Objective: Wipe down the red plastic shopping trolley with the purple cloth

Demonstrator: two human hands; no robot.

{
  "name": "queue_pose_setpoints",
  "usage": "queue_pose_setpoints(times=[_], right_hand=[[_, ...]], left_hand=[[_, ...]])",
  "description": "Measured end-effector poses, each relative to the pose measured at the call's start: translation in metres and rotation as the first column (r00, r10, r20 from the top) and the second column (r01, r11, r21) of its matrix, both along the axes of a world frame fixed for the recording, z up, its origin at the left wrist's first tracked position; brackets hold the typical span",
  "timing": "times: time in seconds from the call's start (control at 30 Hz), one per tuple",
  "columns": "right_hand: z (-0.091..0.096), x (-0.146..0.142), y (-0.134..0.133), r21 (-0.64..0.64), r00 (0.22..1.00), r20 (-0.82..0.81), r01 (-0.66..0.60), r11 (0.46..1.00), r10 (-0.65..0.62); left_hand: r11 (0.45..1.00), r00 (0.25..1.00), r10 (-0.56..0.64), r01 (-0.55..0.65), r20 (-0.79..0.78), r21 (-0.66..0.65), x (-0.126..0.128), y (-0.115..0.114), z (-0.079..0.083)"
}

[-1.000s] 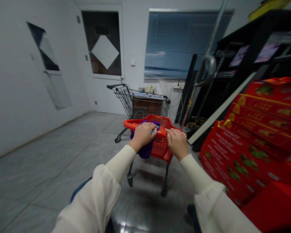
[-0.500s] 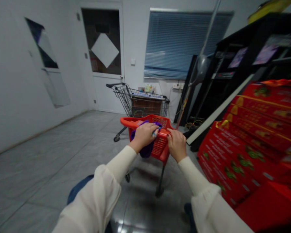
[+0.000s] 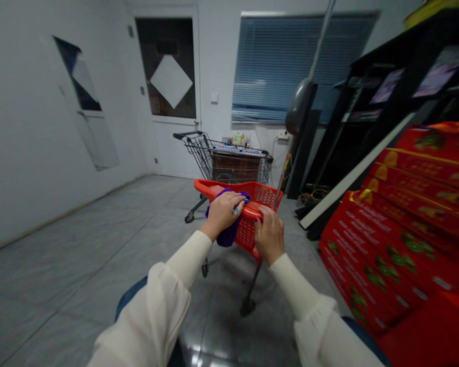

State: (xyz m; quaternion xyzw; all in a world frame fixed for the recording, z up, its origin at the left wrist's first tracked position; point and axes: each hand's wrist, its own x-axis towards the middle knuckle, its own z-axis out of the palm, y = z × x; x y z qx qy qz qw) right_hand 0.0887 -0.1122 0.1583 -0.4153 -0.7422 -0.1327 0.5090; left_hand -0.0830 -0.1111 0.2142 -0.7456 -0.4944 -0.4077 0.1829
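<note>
Left hand (image 3: pixel 222 216) closed on a purple cloth (image 3: pixel 226 237) against the red handle (image 3: pixel 204 187) of a small plastic shopping cart (image 3: pixel 247 234), right hand (image 3: pixel 270 235) curled round that handle at 3 o'clock, handle's long axis running 10 to 4 o'clock.

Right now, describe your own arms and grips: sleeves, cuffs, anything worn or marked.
Your left grip and right grip are bare hands, with no gloves. Both arms wear a cream long-sleeved top, snug along the forearm and gathering into a loose, billowy, slightly sheer upper sleeve. The right grip's fingernails look painted dark.
</note>
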Motion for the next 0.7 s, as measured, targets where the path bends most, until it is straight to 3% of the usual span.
queue_pose_setpoints(times=[0.13, 0.23, 0.3, 0.43, 0.6, 0.7], right_hand=[[0.000, -0.009, -0.008, -0.007, 0.987, 0.009, -0.157, 0.988, 0.157], [-0.005, -0.013, -0.013, -0.013, 0.959, 0.018, -0.283, 0.959, 0.283], [-0.012, -0.009, -0.010, 0.022, 0.957, -0.048, -0.287, 0.958, 0.287], [-0.025, 0.017, 0.015, 0.108, 0.965, -0.181, -0.171, 0.979, 0.188], [-0.041, 0.053, 0.066, -0.191, 0.967, -0.048, -0.254, 0.948, 0.249], [-0.054, 0.053, 0.083, -0.268, 0.963, -0.028, -0.264, 0.927, 0.266]], left_hand=[[0.986, 0.983, 0.152, -0.144, 0.103, -0.085, -0.015, 0.004, 0.007], [0.984, 0.986, 0.158, -0.152, 0.061, -0.099, -0.014, -0.005, 0.007], [0.991, 0.996, 0.091, -0.092, -0.014, -0.101, -0.013, -0.013, 0.006], [0.990, 0.995, 0.040, -0.052, -0.089, -0.130, -0.020, -0.020, 0.009], [0.968, 0.987, 0.152, -0.160, -0.056, -0.195, -0.029, -0.014, 0.018], [0.960, 0.982, 0.180, -0.188, -0.056, -0.208, -0.015, -0.022, 0.017]])
